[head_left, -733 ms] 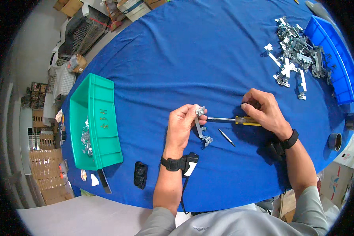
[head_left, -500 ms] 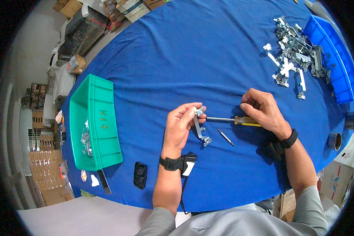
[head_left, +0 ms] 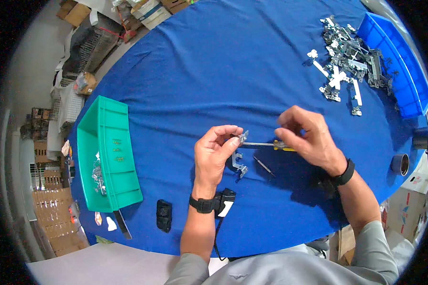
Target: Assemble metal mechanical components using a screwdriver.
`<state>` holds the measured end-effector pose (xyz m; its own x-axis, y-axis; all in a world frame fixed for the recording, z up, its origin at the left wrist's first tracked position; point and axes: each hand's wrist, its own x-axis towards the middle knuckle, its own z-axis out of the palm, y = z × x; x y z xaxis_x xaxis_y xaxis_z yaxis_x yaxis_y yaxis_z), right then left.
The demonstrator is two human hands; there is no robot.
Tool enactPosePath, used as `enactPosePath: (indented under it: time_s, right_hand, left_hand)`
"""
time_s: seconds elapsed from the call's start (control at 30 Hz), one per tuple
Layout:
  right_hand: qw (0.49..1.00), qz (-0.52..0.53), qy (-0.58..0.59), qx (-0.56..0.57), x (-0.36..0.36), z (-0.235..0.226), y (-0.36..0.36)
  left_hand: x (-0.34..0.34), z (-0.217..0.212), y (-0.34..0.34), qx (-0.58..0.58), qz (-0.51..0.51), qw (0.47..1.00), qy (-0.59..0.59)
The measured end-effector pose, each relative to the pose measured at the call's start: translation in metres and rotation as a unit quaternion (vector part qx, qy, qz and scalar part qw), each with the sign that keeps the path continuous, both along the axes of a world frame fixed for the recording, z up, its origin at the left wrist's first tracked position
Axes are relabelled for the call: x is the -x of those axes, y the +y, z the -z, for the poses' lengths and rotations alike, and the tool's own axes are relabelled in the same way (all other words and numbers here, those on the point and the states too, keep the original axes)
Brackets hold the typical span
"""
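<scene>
My left hand (head_left: 215, 154) pinches a small silver metal bracket (head_left: 239, 153) and holds it upright just above the blue table (head_left: 214, 71). In my right hand (head_left: 308, 137) is a screwdriver (head_left: 273, 145) with a yellow and black handle; its shaft points left and the tip meets the top of the bracket. A thin dark metal bit (head_left: 263, 166) lies on the cloth just below the screwdriver, to the right of the bracket.
A green bin (head_left: 110, 156) with metal parts stands at the left. A pile of silver brackets (head_left: 347, 57) lies at the far right beside a blue bin (head_left: 397, 66). A black block (head_left: 164, 215) and a small black device (head_left: 223, 200) sit near the front edge.
Both hands stay close together with only small shifts. The left hand has turned the bracket slightly, and the screwdriver tip stays at its top.
</scene>
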<state>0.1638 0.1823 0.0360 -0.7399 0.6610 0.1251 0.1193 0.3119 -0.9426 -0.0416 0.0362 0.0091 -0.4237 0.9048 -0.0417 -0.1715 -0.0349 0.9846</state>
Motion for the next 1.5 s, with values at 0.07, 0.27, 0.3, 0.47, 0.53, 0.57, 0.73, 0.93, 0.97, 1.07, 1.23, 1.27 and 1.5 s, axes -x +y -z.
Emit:
enactPosePath:
  time_s: [0.07, 0.27, 0.3, 0.47, 0.53, 0.57, 0.73, 0.93, 0.97, 1.07, 1.23, 1.27, 1.5]
  right_hand:
    - [0.999, -0.026, 0.020, 0.011, 0.005, -0.005, -0.012]
    - [0.998, -0.056, 0.014, 0.000, 0.014, 0.009, -0.025]
    - [0.998, -0.048, 0.031, 0.004, 0.015, 0.017, -0.026]
    - [0.999, -0.033, 0.034, -0.004, 0.016, 0.022, -0.029]
    - [0.999, -0.035, 0.020, -0.030, 0.016, 0.022, -0.027]
    - [0.999, -0.033, 0.018, -0.035, 0.016, 0.023, -0.027]
    - [0.998, -0.044, 0.025, -0.035, 0.014, 0.018, -0.024]
    - [0.995, -0.046, 0.055, -0.069, 0.017, 0.008, -0.029]
    - [0.994, -0.056, 0.039, -0.086, 0.016, 0.010, -0.028]
    - [0.992, -0.074, 0.017, -0.099, 0.014, 0.012, -0.024]
    - [0.996, -0.027, 0.057, 0.055, 0.015, 0.021, -0.027]
    - [0.996, -0.033, 0.073, 0.047, 0.016, 0.020, -0.027]
    - [0.994, -0.032, 0.096, -0.037, 0.017, 0.023, -0.029]
  left_hand:
    - [-0.008, -0.004, 0.003, 0.000, 0.010, 1.000, 0.012]
    - [-0.022, -0.003, 0.006, -0.008, 0.042, 0.999, -0.018]
    - [-0.024, -0.003, 0.006, -0.004, 0.046, 0.999, -0.019]
    - [-0.032, -0.004, 0.008, -0.016, 0.026, 1.000, -0.001]
    - [-0.034, -0.002, 0.008, -0.023, 0.014, 1.000, -0.012]
    - [-0.034, -0.002, 0.008, -0.023, 0.018, 1.000, -0.012]
    - [-0.026, 0.007, 0.006, -0.025, 0.066, 0.996, -0.057]
    - [-0.041, -0.003, 0.015, -0.074, 0.028, 0.995, -0.059]
    - [-0.041, -0.002, 0.015, -0.072, 0.030, 0.995, -0.064]
    - [-0.037, 0.002, 0.013, -0.049, 0.042, 0.996, -0.059]
    - [-0.027, -0.003, 0.007, 0.015, 0.091, 0.996, -0.016]
    - [-0.027, -0.003, 0.007, 0.013, 0.081, 0.997, -0.009]
    - [-0.027, -0.003, 0.006, 0.008, 0.062, 0.996, 0.060]
